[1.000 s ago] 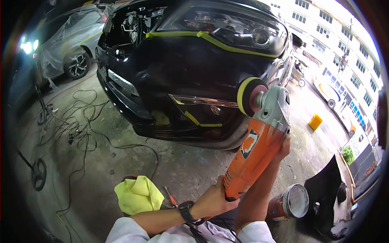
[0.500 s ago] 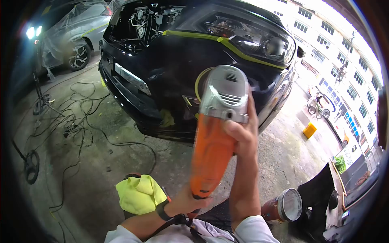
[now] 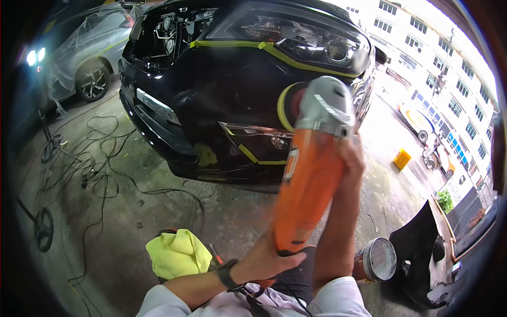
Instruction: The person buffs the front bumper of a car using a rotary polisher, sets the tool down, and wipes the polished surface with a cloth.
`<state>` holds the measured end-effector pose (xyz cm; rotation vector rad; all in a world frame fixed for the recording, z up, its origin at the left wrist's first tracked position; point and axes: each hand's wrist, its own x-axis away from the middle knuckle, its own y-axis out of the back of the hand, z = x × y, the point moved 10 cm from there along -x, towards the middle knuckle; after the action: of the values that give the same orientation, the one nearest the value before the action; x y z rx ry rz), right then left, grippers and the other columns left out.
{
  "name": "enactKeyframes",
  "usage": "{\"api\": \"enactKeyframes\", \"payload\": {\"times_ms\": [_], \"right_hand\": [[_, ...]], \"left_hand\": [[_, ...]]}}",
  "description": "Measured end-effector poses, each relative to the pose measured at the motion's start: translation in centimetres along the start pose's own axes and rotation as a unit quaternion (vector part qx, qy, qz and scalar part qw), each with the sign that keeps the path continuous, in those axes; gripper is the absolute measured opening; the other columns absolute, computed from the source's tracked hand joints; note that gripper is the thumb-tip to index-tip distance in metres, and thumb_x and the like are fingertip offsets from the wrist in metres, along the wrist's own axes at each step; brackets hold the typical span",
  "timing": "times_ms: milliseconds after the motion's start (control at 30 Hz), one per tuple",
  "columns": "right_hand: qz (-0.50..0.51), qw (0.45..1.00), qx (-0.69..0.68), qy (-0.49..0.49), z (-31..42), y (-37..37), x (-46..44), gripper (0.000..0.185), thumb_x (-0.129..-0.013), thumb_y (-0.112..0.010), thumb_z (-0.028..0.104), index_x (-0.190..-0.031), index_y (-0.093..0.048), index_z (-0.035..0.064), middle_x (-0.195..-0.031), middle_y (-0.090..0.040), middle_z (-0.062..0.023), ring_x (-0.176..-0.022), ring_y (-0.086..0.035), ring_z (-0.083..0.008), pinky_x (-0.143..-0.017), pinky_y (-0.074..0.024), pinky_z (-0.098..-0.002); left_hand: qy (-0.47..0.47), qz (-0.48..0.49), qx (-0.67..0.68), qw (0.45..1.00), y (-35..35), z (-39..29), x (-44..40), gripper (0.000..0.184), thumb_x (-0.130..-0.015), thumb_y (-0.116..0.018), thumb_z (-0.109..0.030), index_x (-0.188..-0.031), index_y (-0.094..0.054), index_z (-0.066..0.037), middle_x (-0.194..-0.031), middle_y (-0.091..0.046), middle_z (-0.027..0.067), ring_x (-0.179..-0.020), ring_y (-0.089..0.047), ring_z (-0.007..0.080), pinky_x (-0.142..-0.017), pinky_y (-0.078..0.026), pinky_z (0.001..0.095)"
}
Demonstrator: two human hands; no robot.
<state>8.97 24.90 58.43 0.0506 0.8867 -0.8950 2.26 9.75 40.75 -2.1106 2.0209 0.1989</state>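
Observation:
An orange car polisher (image 3: 311,185) with a silver-grey head is raised in front of me. My left hand (image 3: 266,260), with a dark band on its wrist, is closed around the polisher's rear end. Farther up, my right hand (image 3: 353,158) grips the side near the head, its fingers partly hidden behind the tool. The round yellow pad (image 3: 285,105) faces the glossy black bumper (image 3: 222,100) below the headlight; whether it touches, I cannot tell. Yellow-green masking tape (image 3: 301,64) edges the headlight (image 3: 317,45) and the lower fog lamp (image 3: 278,141).
A yellow cloth (image 3: 178,254) lies at my lower left. Black cables (image 3: 105,174) sprawl over the concrete floor beside a lit lamp stand (image 3: 36,57). A bucket (image 3: 379,259) and a black panel (image 3: 422,243) are at right. A plastic-covered silver car (image 3: 92,58) stands behind.
The polisher and both hands have moved right across the bumper, uncovering the fog lamp and its tape. The view has shifted slightly. Both hands keep their grip.

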Motion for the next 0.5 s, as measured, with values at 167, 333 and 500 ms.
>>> {"api": "enactKeyframes", "payload": {"times_ms": [167, 333, 500], "right_hand": [[-0.003, 1.000, -0.003, 0.010, 1.9, 8.1, -2.2, 0.049, -0.107, -0.050, 0.039, -0.135, -0.057, -0.0008, -0.125, -0.065, -0.0138, -0.114, -0.064, -0.0236, -0.105, -0.0491, -0.0399], [0.097, 0.990, -0.103, -0.015, 2.4, 14.4, -5.5, 0.046, -0.108, -0.049, 0.039, -0.133, -0.058, 0.0019, -0.123, -0.066, -0.0122, -0.112, -0.063, -0.0207, -0.102, -0.0492, -0.0373], [-0.025, 1.000, 0.005, 0.015, 4.2, 12.6, -5.0, 0.038, -0.110, -0.045, 0.037, -0.122, -0.062, 0.0047, -0.114, -0.065, -0.0074, -0.105, -0.059, -0.0168, -0.097, -0.0457, -0.0346]], "left_hand": [[-0.054, 0.015, -0.041, 0.998, -3.9, -2.8, -3.6, 0.076, -0.085, -0.079, -0.031, -0.136, -0.041, 0.009, -0.121, -0.063, 0.0277, -0.115, -0.067, 0.0392, -0.096, -0.052, 0.0394], [-0.010, 0.038, -0.032, 0.999, -6.4, -3.3, -6.3, 0.085, -0.083, -0.081, -0.036, -0.137, -0.038, 0.013, -0.124, -0.060, 0.0290, -0.117, -0.066, 0.0419, -0.098, -0.052, 0.0424], [0.018, 0.075, 0.001, 0.997, -6.7, -3.2, -6.6, 0.084, -0.083, -0.081, -0.035, -0.134, -0.037, 0.016, -0.122, -0.059, 0.0316, -0.115, -0.067, 0.0417, -0.097, -0.052, 0.0420]]}}
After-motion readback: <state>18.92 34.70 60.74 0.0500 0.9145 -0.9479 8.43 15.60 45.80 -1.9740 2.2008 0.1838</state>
